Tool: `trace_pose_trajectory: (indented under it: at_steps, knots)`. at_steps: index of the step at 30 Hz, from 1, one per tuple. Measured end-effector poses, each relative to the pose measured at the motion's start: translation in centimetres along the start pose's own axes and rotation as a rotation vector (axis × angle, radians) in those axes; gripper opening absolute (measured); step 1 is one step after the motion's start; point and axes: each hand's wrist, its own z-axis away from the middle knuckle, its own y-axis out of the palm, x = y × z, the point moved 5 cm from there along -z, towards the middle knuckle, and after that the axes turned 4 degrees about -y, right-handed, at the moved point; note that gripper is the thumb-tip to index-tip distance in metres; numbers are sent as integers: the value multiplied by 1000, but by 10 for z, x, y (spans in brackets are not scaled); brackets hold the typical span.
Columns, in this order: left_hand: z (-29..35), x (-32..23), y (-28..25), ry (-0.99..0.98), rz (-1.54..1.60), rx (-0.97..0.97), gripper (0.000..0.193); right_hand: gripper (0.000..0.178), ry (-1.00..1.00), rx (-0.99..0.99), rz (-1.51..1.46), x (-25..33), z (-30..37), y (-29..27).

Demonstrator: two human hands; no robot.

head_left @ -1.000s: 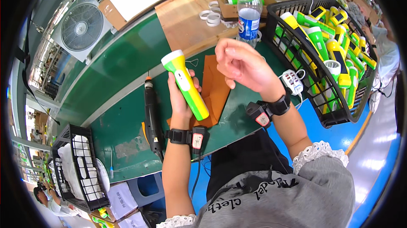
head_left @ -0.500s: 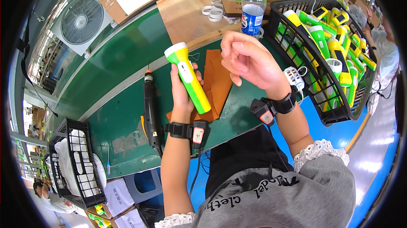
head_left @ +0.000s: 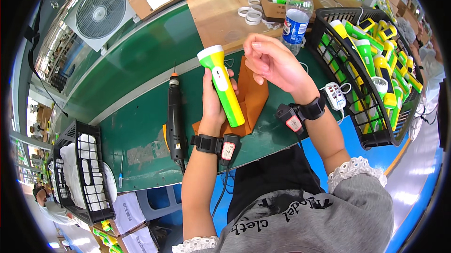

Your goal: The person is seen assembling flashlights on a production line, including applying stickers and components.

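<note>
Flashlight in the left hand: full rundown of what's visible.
The flashlight looks like glossy plastic: white rim at the head, yellow upper half, green lower handle, with a white oval switch panel on the yellow side facing the camera. It is held above the green table, head up and away from the person, leaning left. The left hand grips it from behind around the middle. The right hand hovers open beside the head, not touching. The lens face is not visible.

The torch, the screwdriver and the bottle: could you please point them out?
torch (head_left: 224, 88), head view, on its green-yellow barrel.
screwdriver (head_left: 175, 121), head view, on its black body.
bottle (head_left: 296, 18), head view, on its label.
</note>
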Motion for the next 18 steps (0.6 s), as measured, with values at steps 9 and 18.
trace_pose_trajectory:
  at_steps: [9,18]
  knots:
    - [-1,2,0,-4,-26,-3,46,17,100,-172,31,-38,-1,-25]
    - [-3,5,-3,-35,-81,-23,50,18,146,-189,162,-52,0,-23]
